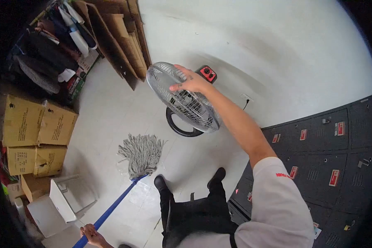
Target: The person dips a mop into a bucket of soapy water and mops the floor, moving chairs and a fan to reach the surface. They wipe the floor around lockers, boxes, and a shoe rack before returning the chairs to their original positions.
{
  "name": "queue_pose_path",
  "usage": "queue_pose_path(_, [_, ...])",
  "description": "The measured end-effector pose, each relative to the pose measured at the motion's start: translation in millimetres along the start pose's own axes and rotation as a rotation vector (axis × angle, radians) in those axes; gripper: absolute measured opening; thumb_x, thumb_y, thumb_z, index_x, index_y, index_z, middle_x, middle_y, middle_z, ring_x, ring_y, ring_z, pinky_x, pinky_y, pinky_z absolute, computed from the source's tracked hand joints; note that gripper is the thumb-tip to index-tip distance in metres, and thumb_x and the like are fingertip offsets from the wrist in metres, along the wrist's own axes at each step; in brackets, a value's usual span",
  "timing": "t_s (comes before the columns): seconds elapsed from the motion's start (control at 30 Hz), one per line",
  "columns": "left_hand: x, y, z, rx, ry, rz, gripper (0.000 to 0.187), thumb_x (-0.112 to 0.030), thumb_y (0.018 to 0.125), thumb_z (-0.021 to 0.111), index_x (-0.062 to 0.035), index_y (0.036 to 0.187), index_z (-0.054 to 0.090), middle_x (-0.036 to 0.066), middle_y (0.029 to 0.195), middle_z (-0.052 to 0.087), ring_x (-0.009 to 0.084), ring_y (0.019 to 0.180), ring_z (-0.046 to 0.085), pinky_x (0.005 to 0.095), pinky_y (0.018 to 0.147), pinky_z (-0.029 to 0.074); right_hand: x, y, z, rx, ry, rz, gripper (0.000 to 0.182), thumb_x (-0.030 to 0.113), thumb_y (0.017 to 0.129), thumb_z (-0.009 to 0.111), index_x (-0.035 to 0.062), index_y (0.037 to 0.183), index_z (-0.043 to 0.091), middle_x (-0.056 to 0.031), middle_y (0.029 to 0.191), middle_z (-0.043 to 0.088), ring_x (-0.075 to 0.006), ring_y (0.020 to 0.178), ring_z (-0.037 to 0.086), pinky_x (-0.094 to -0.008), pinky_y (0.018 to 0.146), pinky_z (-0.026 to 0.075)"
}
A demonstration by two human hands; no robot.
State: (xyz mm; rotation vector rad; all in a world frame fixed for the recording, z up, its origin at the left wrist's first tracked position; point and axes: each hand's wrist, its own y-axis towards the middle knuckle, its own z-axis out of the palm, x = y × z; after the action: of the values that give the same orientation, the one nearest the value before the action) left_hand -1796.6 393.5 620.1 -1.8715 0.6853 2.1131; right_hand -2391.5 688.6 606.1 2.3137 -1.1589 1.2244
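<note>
1. Cardboard boxes [37, 128] stand stacked left of the fan [198, 112].
2. The left hand [91, 235] closes around a blue mop handle [115, 203], lower left of the fan.
3. The gray mop head [142, 155] rests on the floor [99, 111], nearer the fan.
4. The right hand [189, 82], thumb and fingers spread, touches the fan's cage.
5. Dark lockers [310, 165] stand right of the fan.

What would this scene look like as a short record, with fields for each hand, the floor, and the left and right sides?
Left hand: closed round the blue mop handle
Right hand: spread on the wire cage of the fan
Floor: grey mop head, strands fanned out
Left side: cardboard boxes, stacked; white chair-like object, type unclear
Right side: dark lockers with red-and-white labels
</note>
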Motion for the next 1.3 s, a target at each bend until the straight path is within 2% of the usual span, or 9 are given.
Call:
queue_pose_path(0.33, [18.4,1.3,-15.7,-0.093,0.017,-0.008,0.018,-0.014,0.083,0.048,-0.0114,0.070,0.035,-0.004,0.050,0.025,0.0075,0.044,0.025,0.0230,0.045,0.025,-107.1,31.3,-86.1,0.092,0.850,0.220,0.058,0.052,0.080,0.049,0.0087,0.119,0.048,-0.0157,0.121,0.046,-0.0286,0.108,0.045,-0.0366,0.087,0.037])
queue_pose_path(0.4, [15.1,0.1,9.8,-0.530,-0.007,-0.040,0.016,-0.017,0.083,0.048,-0.0109,0.074,0.037,-0.003,0.052,0.028,0.0075,0.046,0.027,0.0220,0.047,0.027,-151.4,45.6,-86.8,-0.282,-0.158,0.120,0.028,0.019,0.079,0.057,0.0053,0.103,0.059,-0.0129,0.093,0.061,-0.0183,0.086,0.057,-0.0305,0.076,0.043])
queue_pose_path(0.5, [13.4,-6.4,9.6,-0.398,0.139,-0.011,0.013,-0.019,0.084,0.046,-0.0078,0.080,0.041,-0.002,0.054,0.029,0.0077,0.049,0.028,0.0214,0.049,0.028,-212.2,50.2,-84.4,-0.353,-0.541,-0.031,0.021,0.016,0.073,0.062,0.0044,0.091,0.064,-0.0150,0.075,0.062,-0.0225,0.073,0.061,-0.0340,0.067,0.046])
queue_pose_path(0.6, [24.8,-9.3,-44.9,-0.078,0.004,-0.036,0.013,-0.019,0.084,0.045,-0.0062,0.082,0.042,-0.001,0.055,0.029,0.0081,0.050,0.028,0.0220,0.051,0.029,-222.8,56.0,-88.2,-0.283,-0.343,0.084,0.024,0.014,0.067,0.066,0.0058,0.090,0.064,-0.0165,0.077,0.062,-0.0277,0.071,0.061,-0.0354,0.065,0.047])
queue_pose_path(0.63, [15.3,-15.0,-19.9,-0.136,0.139,0.180,0.031,-0.027,0.080,0.043,-0.0033,0.061,0.052,0.009,0.049,0.049,0.0176,0.038,0.040,0.0304,0.038,0.035,-219.8,56.5,-90.9,-0.280,-0.340,0.086,0.024,0.014,0.067,0.066,0.0058,0.090,0.064,-0.0165,0.077,0.062,-0.0277,0.071,0.061,-0.0354,0.065,0.047])
queue_pose_path(0.87, [6.4,-22.3,14.9,-0.492,0.315,0.084,0.030,-0.023,0.083,0.041,-0.0109,0.056,0.036,0.000,0.046,0.031,0.0128,0.038,0.029,0.0307,0.040,0.036,-207.3,75.3,-99.0,-0.161,-0.615,-0.003,0.018,0.017,0.067,0.067,0.0006,0.074,0.062,-0.0202,0.072,0.058,-0.0331,0.067,0.058,-0.0400,0.060,0.045])
queue_pose_path(1.07, [27.1,-25.1,-48.2,-0.105,0.367,0.338,0.032,-0.026,0.088,0.038,-0.0120,0.059,0.036,0.002,0.048,0.031,0.0146,0.041,0.032,0.0324,0.045,0.039,-245.7,84.3,-88.5,-0.312,-0.641,-0.175,0.021,0.019,0.068,0.067,-0.0002,0.072,0.061,-0.0211,0.071,0.057,-0.0354,0.068,0.057,-0.0411,0.059,0.045])
queue_pose_path(1.13, [25.5,-25.3,-56.5,-0.220,1.064,0.334,0.033,-0.028,0.087,0.038,-0.0145,0.057,0.031,0.000,0.047,0.027,0.0124,0.040,0.027,0.0304,0.044,0.037,-245.6,83.7,-89.5,-0.340,-0.584,-0.125,0.021,0.020,0.068,0.068,0.0000,0.072,0.061,-0.0210,0.071,0.058,-0.0352,0.068,0.057,-0.0404,0.059,0.045])
queue_pose_path(1.3, [3.7,-21.7,7.4,-0.243,0.307,0.106,0.035,-0.029,0.087,0.037,-0.0155,0.056,0.028,-0.002,0.045,0.023,0.0107,0.039,0.022,0.0270,0.042,0.033,-207.0,69.5,-95.2,-0.268,-0.601,0.040,0.027,0.025,0.068,0.069,-0.0005,0.072,0.062,-0.0206,0.071,0.059,-0.0326,0.068,0.059,-0.0379,0.061,0.046])
